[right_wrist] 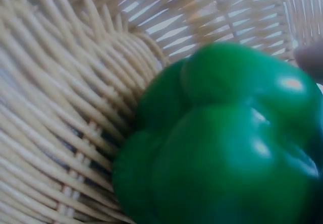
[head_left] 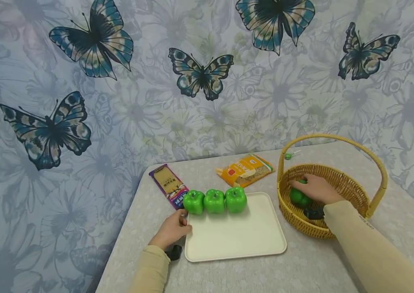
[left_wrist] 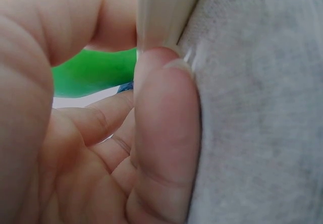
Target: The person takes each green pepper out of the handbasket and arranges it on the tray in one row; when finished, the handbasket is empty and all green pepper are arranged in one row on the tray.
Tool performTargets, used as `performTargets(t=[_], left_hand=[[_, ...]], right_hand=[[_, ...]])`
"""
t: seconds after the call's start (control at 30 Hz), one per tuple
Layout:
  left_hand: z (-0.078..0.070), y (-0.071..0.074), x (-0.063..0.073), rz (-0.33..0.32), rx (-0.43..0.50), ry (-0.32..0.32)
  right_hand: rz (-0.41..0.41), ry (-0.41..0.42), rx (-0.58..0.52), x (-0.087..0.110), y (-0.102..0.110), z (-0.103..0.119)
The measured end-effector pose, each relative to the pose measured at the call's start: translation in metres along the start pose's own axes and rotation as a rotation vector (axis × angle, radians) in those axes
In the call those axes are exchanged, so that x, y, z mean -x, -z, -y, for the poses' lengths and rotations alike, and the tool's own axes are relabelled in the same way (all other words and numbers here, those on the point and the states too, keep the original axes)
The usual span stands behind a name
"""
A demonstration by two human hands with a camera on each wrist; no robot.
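Note:
Inside the wicker basket (head_left: pixel 286 203), my right hand (head_left: pixel 318 188) grips a green bell pepper (head_left: pixel 298 198). In the right wrist view this bell pepper (right_wrist: pixel 222 138) lies against the woven wall, with only a dark fingertip showing at the right edge. My left hand (head_left: pixel 171 230) pinches the left rim of the cream tray (head_left: pixel 236 238), thumb and a bent finger at the edge in the left wrist view. Three more green bell peppers, a left one (head_left: pixel 193 202), a middle one (head_left: pixel 214 201) and a right one (head_left: pixel 236 200), stand in a row along the tray's back edge.
A purple noodle packet (head_left: pixel 169 184) lies behind the tray's left corner. Further back is an orange food bag (head_left: pixel 247 170). A small green-wrapped lollipop (head_left: pixel 288 156) sits by the basket's tall arched handle (head_left: pixel 333 137). The patterned wall (head_left: pixel 137 122) closes off the table's back.

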State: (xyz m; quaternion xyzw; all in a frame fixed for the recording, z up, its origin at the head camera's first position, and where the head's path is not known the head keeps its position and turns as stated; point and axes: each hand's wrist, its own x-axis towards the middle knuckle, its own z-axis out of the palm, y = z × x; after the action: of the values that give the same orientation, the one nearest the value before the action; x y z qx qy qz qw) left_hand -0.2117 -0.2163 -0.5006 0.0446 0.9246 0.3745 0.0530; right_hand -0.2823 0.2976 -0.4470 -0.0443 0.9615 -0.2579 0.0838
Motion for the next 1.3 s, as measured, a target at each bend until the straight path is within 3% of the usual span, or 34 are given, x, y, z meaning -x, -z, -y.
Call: performTargets(t=[0.2, 0.4, 0.73, 1.17, 1.3], left_hand=[[-0.0002, -0.0006, -0.0012, 0.007, -0.002, 0.001], [-0.0008, 0.0007, -0.0016, 0.011, -0.01, -0.004], [0.0038, -0.0015, 0.0004, 0.008, -0.007, 0.001], [-0.0001, -0.0002, -0.0009, -0.001, -0.009, -0.003], [-0.0006, -0.0007, -0.0007, -0.002, -0.005, -0.008]], right_hand=[[0.0, 0.001, -0.013, 0.0003, -0.0002, -0.0002], [-0.05, 0.061, -0.061, -0.0009, -0.0027, 0.0019], [0.027, -0.017, -0.04, 0.0012, -0.0017, 0.0057], [-0.083, 0.095, -0.101, 0.0002, 0.0001, 0.0089], [-0.08, 0.124, -0.1, 0.0005, -0.0008, 0.0089]])
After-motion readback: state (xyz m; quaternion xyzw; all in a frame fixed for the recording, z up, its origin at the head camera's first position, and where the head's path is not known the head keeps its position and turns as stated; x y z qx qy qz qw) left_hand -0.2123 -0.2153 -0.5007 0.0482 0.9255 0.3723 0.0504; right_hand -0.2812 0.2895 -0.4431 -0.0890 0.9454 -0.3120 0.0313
